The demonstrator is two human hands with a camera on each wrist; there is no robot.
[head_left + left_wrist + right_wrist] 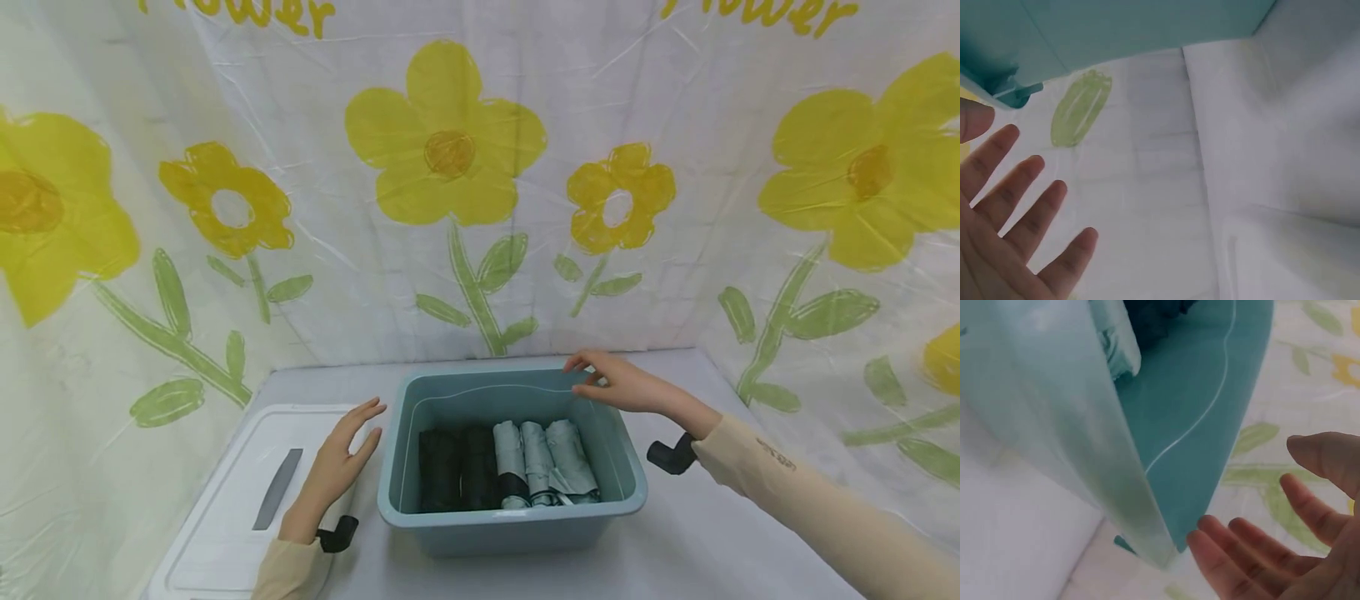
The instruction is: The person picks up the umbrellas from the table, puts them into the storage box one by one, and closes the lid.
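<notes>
A blue-green plastic bin (510, 533) stands in the middle of the table. Inside it lie two dark rolled bundles (440, 471) and several pale blue rolled bundles (508, 450), side by side. My left hand (337, 462) is held beside the bin's left wall, fingers spread and holding nothing. In the left wrist view, the fingers (1035, 219) extend below the bin's rim. Over the far right corner of the bin hovers my right hand (618, 385), loosely bent and holding nothing. Its fingertips (1207, 525) show close to the bin's corner in the right wrist view.
A white lid (225, 500) with a grey handle (277, 490) lies on the table left of the bin, partly under the left arm. Behind the table hangs a white curtain (337, 275) printed with yellow flowers. Dark camera mounts (671, 455) sit on both wrists.
</notes>
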